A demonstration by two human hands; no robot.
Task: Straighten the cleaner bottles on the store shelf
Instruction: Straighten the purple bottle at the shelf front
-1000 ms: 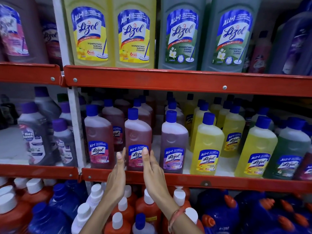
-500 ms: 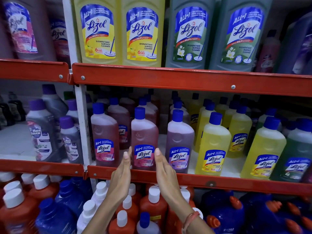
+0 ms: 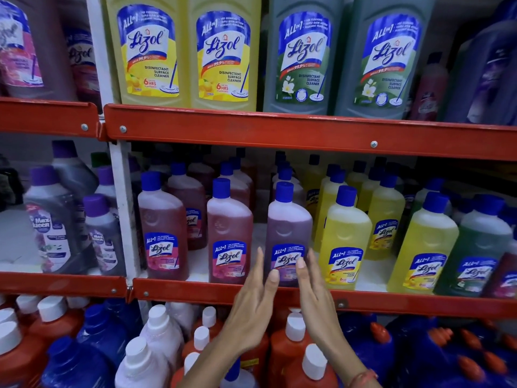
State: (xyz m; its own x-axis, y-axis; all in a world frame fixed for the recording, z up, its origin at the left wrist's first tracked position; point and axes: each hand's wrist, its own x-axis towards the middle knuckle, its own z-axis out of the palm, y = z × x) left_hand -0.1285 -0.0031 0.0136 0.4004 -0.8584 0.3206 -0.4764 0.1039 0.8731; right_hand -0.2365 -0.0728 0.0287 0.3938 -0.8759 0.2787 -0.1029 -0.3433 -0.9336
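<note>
On the middle shelf (image 3: 195,291) stands a front row of Lizol cleaner bottles with blue caps. A purple bottle (image 3: 288,225) stands upright between a pink bottle (image 3: 229,233) and a yellow bottle (image 3: 345,242). My left hand (image 3: 251,301) and my right hand (image 3: 314,292) are raised in front of the purple bottle's label, one on each side, fingers straight and apart. The fingertips overlap the label; I cannot tell whether they touch it. Neither hand holds anything.
A second pink bottle (image 3: 163,228) stands at the row's left, green bottles (image 3: 481,247) at the right. Large Lizol bottles (image 3: 151,51) fill the upper shelf. Below are orange and blue jugs with white caps (image 3: 156,315). A white upright post (image 3: 123,208) divides the shelving bays.
Both hands have shifted right, from either side of the middle pink bottle to either side of the purple bottle. The view has moved closer to the shelf.
</note>
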